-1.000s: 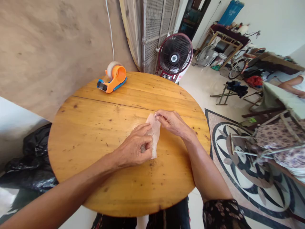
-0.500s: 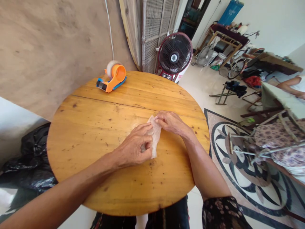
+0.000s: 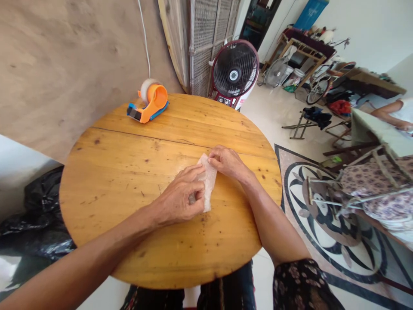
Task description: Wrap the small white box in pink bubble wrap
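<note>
Right grip (image 3: pixel 227 162) pinched on pale wrap (image 3: pixel 211 180), far end — left grip (image 3: pixel 181 194) touching it, closure unclear.

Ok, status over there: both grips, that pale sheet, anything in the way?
Left grip over the pale sheet's left side. Right grip pinching its far end. Sheet wrinkled, partly hidden. Orange tape dispenser well apart, out of the way.

No text, number or brand can be read here.
On the electric fan (image 3: pixel 235 64), the round badge (image 3: pixel 234 75) at the centre, the marks of the control panel (image 3: pixel 223 101) and the reddish print (image 3: pixel 241 102) on the white side are all too small to read. The blue container (image 3: pixel 310 15) carries a pale mark, which is too blurred to make out.
</note>
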`<state>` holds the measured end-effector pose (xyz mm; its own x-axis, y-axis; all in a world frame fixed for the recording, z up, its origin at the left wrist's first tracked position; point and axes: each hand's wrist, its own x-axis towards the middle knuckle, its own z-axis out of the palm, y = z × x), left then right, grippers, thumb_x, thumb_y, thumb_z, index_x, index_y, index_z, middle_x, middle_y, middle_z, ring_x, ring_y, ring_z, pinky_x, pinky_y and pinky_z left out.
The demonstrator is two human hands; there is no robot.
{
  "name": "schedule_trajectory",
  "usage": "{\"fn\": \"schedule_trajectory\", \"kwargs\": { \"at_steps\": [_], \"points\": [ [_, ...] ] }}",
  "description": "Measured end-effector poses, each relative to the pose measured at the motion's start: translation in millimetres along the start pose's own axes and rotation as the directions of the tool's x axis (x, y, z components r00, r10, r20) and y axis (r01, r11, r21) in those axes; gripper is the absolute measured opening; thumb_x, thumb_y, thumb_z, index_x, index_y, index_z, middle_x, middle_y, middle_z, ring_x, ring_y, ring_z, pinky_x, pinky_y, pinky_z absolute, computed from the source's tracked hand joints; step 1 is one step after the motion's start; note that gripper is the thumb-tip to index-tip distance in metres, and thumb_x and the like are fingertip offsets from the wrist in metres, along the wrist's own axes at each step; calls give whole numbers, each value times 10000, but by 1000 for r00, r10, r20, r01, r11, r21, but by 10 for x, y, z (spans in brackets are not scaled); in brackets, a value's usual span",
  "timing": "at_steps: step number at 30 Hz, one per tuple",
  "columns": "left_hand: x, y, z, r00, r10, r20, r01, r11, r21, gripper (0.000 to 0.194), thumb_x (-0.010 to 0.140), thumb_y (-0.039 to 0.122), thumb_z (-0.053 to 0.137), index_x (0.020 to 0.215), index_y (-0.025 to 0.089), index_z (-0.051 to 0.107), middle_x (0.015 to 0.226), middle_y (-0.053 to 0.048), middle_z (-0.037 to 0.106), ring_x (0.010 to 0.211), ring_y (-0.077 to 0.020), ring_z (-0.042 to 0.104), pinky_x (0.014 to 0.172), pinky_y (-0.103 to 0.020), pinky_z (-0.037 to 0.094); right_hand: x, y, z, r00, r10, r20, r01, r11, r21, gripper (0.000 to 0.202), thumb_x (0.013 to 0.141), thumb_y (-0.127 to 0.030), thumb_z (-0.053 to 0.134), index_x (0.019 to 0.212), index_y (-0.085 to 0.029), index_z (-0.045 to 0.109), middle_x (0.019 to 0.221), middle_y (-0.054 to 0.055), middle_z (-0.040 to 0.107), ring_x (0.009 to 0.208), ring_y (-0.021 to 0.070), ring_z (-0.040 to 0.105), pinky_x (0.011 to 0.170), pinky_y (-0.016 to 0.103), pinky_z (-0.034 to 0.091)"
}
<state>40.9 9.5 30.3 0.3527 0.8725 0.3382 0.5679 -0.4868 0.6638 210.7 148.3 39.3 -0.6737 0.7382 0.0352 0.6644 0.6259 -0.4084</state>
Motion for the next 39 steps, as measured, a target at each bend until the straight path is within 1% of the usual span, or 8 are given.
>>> {"fn": "schedule_trajectory", "kwargs": {
  "at_steps": [3, 6, 15, 20, 24, 29, 35, 39],
  "points": [
    [0, 22, -7, 999, -5, -34, 5, 1000, -5, 105, 699, 108, 550, 613, 167, 556, 1371, -141, 513, 1351, -316, 412, 1040, -471, 408, -1, -28, -2, 1000, 21, 11, -21, 1000, -3, 109, 815, -164, 535, 812, -176, 644, 927, 38, 633, 814, 149, 561, 709, 252, 376],
    [4, 49, -19, 999, 5, -34, -4, 1000, 6, 121, 713, 103, 556, 608, 162, 556, 1422, -147, 463, 1372, -318, 379, 1045, -477, 399, 5, -37, 17, 999, 37, 4, -37, 999, -22, 102, 815, -159, 533, 792, -173, 632, 927, 41, 626, 785, 142, 551, 694, 253, 371],
    [-46, 41, 16, 996, 15, -83, -14, 1000, 19, 128, 752, 128, 555, 631, 169, 563, 1189, -124, 533, 1269, -282, 458, 953, -402, 461, 31, 3, 95, 997, 73, -25, -75, 994, -84, 116, 830, -188, 515, 821, -187, 631, 946, 41, 625, 765, 155, 540, 676, 268, 358],
    [-56, 33, 26, 997, -36, -65, 36, 999, 4, 99, 748, 133, 554, 658, 173, 563, 1076, -104, 544, 1159, -265, 512, 851, -368, 483, 19, -17, 73, 997, 78, -25, -79, 994, -70, 127, 832, -180, 512, 855, -190, 637, 986, 43, 635, 822, 166, 557, 705, 271, 371],
    [-46, 16, 18, 999, 10, -44, -10, 1000, 3, 96, 747, 126, 547, 667, 178, 537, 991, -74, 574, 1066, -234, 544, 882, -382, 456, 20, -26, 68, 996, 91, -18, -92, 993, -73, 122, 836, -188, 516, 859, -193, 637, 990, 40, 636, 829, 168, 558, 708, 273, 373],
    [-30, 8, 14, 998, 47, -29, -46, 999, 15, 119, 752, 110, 535, 665, 186, 507, 925, -54, 606, 1052, -222, 547, 913, -388, 440, 18, -44, 58, 995, 99, -10, -100, 992, -73, 128, 846, -195, 519, 867, -185, 644, 996, 47, 638, 841, 166, 558, 717, 269, 374],
    [-40, 55, -1, 998, 35, -45, -32, 998, 59, 131, 776, 145, 536, 649, 176, 548, 1103, -114, 581, 1178, -260, 515, 907, -394, 465, 24, -18, 72, 996, 82, -20, -83, 995, -63, 126, 848, -198, 520, 859, -184, 645, 983, 46, 636, 830, 163, 564, 711, 269, 374],
    [-36, 75, -20, 996, 85, -28, -81, 989, 124, 133, 782, 156, 555, 651, 174, 549, 1284, -132, 543, 1267, -287, 466, 1009, -454, 415, 26, -4, 89, 996, 80, -33, -82, 995, -56, 109, 845, -205, 533, 892, -190, 630, 1000, 47, 641, 857, 169, 577, 728, 271, 385]
  ]
}}
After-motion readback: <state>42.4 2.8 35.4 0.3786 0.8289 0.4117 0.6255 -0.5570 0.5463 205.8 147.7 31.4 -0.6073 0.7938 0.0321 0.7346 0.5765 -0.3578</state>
